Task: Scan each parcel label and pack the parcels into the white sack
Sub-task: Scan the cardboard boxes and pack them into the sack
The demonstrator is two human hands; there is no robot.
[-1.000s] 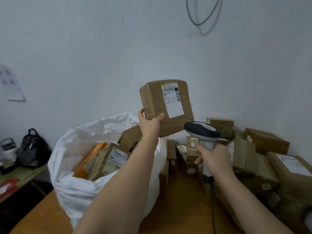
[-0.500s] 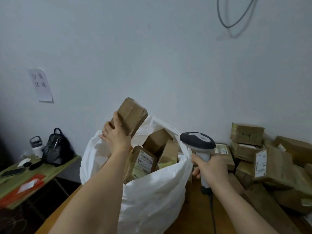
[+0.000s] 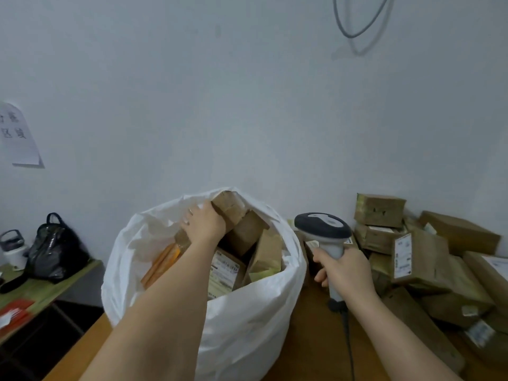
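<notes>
Inside the open mouth of the white sack (image 3: 247,320), at its far rim, the left hand (image 3: 204,224) lies over a brown parcel (image 3: 229,206). The parcel is tilted, its long axis running from near-left up to far-right, its upper end poking just above the sack's rim toward the wall. The grip of that hand is pressed over the parcel's near-left end, fingers wrapped around it, so most of the box shows beyond and to the right of the knuckles. Below it the sack holds at least four more cardboard parcels and one orange package (image 3: 162,261) standing on edge along the left side; one labelled box (image 3: 225,273) faces the camera.

The right hand (image 3: 343,270) is closed around the handle of one barcode scanner (image 3: 323,229), held upright just right of the sack, its dark head pointing left and away. Its cable (image 3: 347,339) trails down over the wooden desk (image 3: 310,339).

To the right a loose heap of parcels (image 3: 420,254), more than six, lies on the desk against the wall. At far left a black bag (image 3: 55,248) sits on a green side table (image 3: 41,287).
</notes>
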